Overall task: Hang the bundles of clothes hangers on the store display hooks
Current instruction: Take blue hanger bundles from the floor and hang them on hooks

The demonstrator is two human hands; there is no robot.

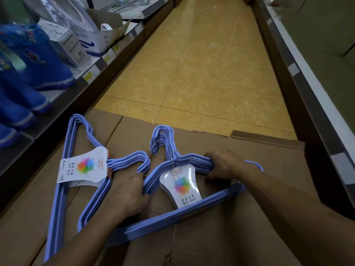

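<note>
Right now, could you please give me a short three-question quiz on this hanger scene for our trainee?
1. True or false: both hands grip the same hanger bundle.
2. Which bundle lies untouched on the cardboard: A, the left bundle; B, the right one?
3. Fill in: the label on the gripped bundle reads NO ___.

Key
1. True: the left hand holds its left shoulder, the right hand its right.
2. A.
3. 829.

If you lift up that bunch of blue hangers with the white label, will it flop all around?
Probably not: the bundle of blue wire hangers looks stiff, tied near the hooks and wrapped by a white paper label. Left hand and right hand grip opposite shoulders, suggesting awkward width rather than weight.
</note>
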